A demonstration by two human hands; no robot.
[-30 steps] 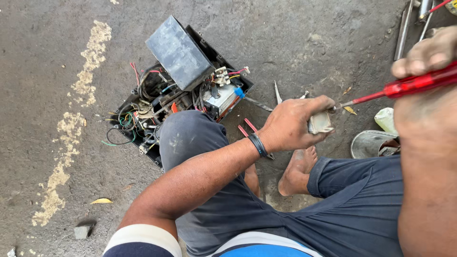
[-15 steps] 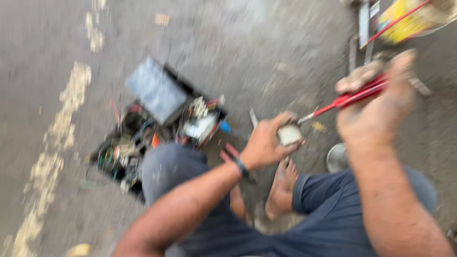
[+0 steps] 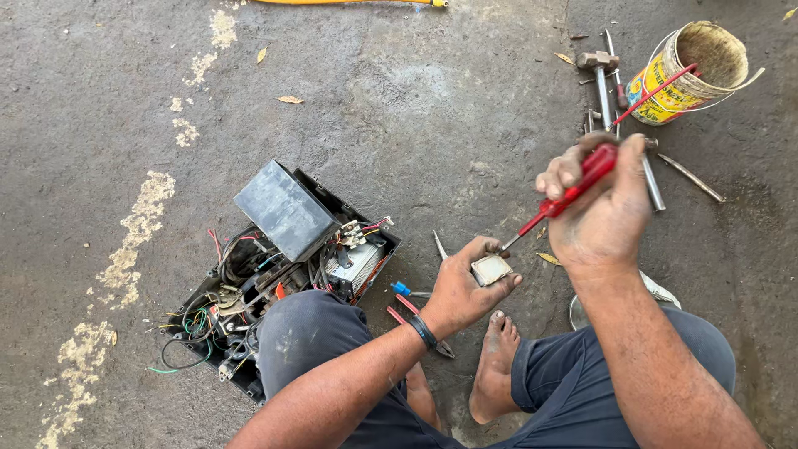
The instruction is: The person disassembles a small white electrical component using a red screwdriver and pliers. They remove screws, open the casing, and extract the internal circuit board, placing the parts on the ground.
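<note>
One labelled container in view: a round tin can, top right of the head view, lying tilted on the concrete floor with its open mouth facing up and right. Label wraps the can wall: yellow ground with blue and red print, worn and scuffed. Inside of the can is dull and rust-brown. A thin wire handle loops round the rim. The can lies just beside a row of metal hand tools. No signs or screens visible. No other packages or labels can be made out.
</note>
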